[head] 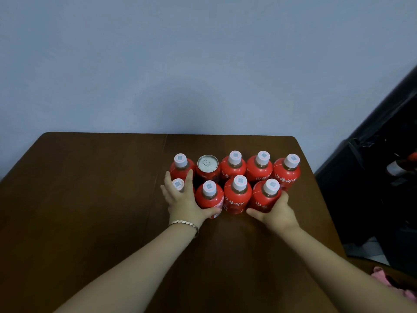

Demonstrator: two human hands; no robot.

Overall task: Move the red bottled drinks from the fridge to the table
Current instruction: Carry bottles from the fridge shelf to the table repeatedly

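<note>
Left hand (181, 198): palm down, wrapped over the front-left bottle (178, 184). The white cap is seen between the spread fingers, and the thumb is laid across the foot of the second front bottle (209, 196). A pale bracelet (184, 223) is worn at that wrist.

Right hand (278, 212): the front-right bottle (265, 197) is clasped low on its body, thumb on the near side, fingers curled round the far right side.

Both forearms are stretched out over the brown wooden table (90, 199), angled in toward each other.

The red drinks are stood upright on the far right part of the table, packed in two rows, neighbours touching or nearly so. Front row: four bottles, the third front bottle (238, 196) untouched beside the right-hand one. Back row: back-left bottle (180, 167), then a red drink can (207, 169) with a silver top, then three more bottles (259, 169).

Behind the table a blue-grey wall (203, 64) is seen. At the right a dark unit (372, 177) is stood; its contents cannot be made out. A pink cloth (383, 279) is seen at the lower right.
</note>
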